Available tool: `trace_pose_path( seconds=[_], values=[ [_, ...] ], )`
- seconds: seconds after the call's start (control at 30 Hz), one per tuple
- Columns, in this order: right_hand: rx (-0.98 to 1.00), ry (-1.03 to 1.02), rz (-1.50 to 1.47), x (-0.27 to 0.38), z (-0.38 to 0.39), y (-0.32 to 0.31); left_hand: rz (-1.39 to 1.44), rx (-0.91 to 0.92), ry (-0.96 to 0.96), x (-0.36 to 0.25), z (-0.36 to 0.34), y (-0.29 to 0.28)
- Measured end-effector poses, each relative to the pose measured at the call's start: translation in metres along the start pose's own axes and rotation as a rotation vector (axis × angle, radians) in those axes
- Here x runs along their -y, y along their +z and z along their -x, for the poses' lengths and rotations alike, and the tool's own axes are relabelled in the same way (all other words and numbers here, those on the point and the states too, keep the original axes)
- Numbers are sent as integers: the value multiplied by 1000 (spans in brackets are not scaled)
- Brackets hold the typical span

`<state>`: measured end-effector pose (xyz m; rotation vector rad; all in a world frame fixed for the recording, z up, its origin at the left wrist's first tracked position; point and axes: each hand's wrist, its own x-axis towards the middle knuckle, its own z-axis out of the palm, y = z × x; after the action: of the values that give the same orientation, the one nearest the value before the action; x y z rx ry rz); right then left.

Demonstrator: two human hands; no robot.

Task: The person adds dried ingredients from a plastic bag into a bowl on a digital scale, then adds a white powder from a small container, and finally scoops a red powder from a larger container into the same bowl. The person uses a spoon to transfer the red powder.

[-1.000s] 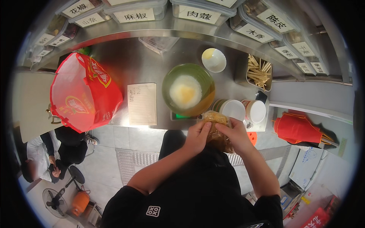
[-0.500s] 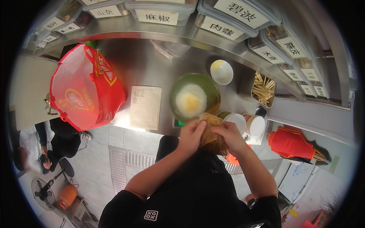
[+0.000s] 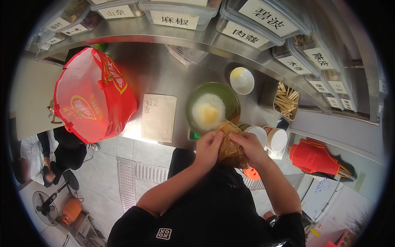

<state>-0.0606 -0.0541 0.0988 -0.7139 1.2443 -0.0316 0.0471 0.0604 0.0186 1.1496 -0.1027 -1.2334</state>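
Note:
Between my two hands is a clear plastic bag of brown contents (image 3: 231, 149), held close to the counter's front edge. My left hand (image 3: 209, 147) pinches the bag's upper left side, and my right hand (image 3: 249, 147) grips its upper right side. The bag's top tilts over the near rim of a green bowl (image 3: 230, 92). Inside the bowl lies a heap of white granules (image 3: 202, 108) with a yellowish patch on it. What exactly fills the bag I cannot make out.
A small white bowl (image 3: 242, 81) stands behind the green one. White-lidded tubs (image 3: 276, 140) and a metal tray of wooden sticks (image 3: 286, 101) sit to the right. Leftward are a notepad (image 3: 159, 118) and a red bag (image 3: 119, 105). Labelled boxes (image 3: 175, 18) line the shelf above.
The bag's top has tipped forward toward the green bowl, and its bunched opening has spread out. Both hands remain on it. The view has shifted slightly.

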Motion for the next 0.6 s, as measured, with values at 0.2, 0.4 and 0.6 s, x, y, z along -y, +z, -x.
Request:
trace_pose_path(
  seconds=[0.2,0.4,0.6],
  values=[
    [-4,-5,-14,-2,-3,-3,53,5,-26,-1,-2,3],
    [-12,-6,63,0,-4,-8,130,-20,-63,0,5,13],
    [-7,26,80,12,4,-6,62,-66,-3,7,15,27]
  ],
)
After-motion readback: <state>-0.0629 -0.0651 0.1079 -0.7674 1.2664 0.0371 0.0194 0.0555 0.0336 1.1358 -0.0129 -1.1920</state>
